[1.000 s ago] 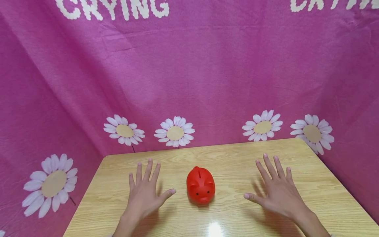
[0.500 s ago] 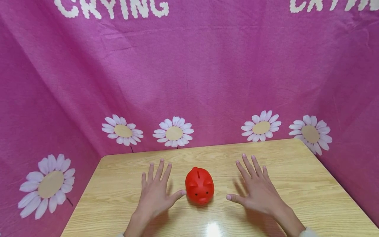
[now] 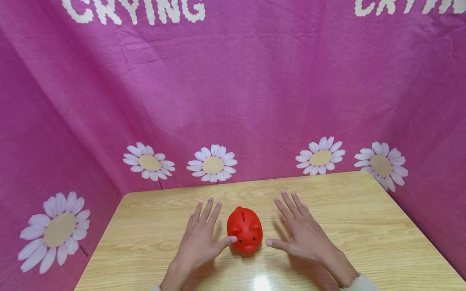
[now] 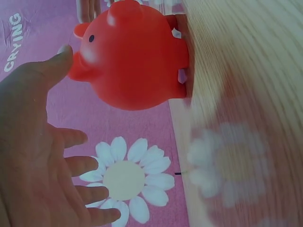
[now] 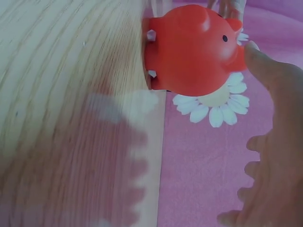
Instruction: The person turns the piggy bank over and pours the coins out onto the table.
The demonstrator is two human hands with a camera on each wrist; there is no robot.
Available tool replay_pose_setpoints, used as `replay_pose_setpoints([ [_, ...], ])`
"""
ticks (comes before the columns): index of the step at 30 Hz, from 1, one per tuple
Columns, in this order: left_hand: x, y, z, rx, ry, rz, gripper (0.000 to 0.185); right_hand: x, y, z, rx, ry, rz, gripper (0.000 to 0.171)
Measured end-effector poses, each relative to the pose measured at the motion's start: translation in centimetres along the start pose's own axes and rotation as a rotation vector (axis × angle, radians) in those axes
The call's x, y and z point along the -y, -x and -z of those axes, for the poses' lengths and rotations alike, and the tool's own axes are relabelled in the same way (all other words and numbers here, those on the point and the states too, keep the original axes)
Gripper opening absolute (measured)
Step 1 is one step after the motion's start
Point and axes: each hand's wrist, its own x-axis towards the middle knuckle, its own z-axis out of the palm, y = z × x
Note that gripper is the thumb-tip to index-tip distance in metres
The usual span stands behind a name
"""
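A pink cloth printed with white daisies and pale lettering is hanging behind and around a light wooden table, closing it in on three sides. In the head view, a red piggy bank is standing upright near the middle of the table, snout facing the person. The left hand and the right hand are lying flat and spread on either side of it, fingers straight, neither grip closed on anything. The left thumb looks to be touching the pig's face; the right thumb is stopping just short of it (a sliver of table is showing between them). Hands flanking it like this are leaving the pig free yet boxed in from both sides.

In the left wrist view, the piggy bank is filling the upper frame, feet against the table, and the left hand is reaching its thumb up to the snout, fingers fanned and relaxed over the daisy print.

In the right wrist view, the piggy bank is showing a small dark eye, a pointed ear and stubby legs, its surface smooth and glossy. The right hand is holding its thumb tip just beside the snout; whether it is touching is hard to tell here.
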Motion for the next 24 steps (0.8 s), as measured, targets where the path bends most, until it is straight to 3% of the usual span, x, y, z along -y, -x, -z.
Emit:
replay_pose_setpoints([
  [14, -0.4, -1.1, -0.4, 0.085, 0.182, -0.05, 0.092, 0.5, -2.1, -0.9, 0.118, -0.185, 0.086, 0.104],
  [24, -0.5, -1.2, -0.4, 0.155, 0.218, -0.037, 0.091, 0.9, -2.4, -1.9, 0.153, -0.29, 0.032, 0.097],
])
